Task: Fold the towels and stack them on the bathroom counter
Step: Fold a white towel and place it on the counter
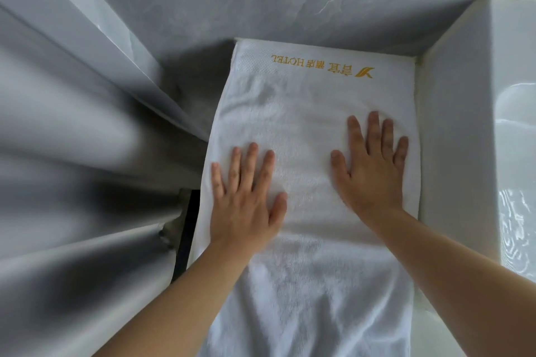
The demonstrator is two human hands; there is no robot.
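A white towel (307, 113) with gold hotel lettering at its far end lies stretched out flat, running from the back wall toward me. My left hand (246, 200) presses flat on its left part with fingers spread. My right hand (374, 165) lies flat on its right part, slightly farther forward, fingers straight. Both palms rest on the cloth and neither grips it. The surface under the towel is hidden by it.
A white basin (475, 136) with a glossy bowl stands right against the towel's right edge. Grey marbled wall tiles (261, 0) close off the back. A grey shower curtain (72, 153) hangs in folds on the left, with a dark gap (188, 229) beside the towel.
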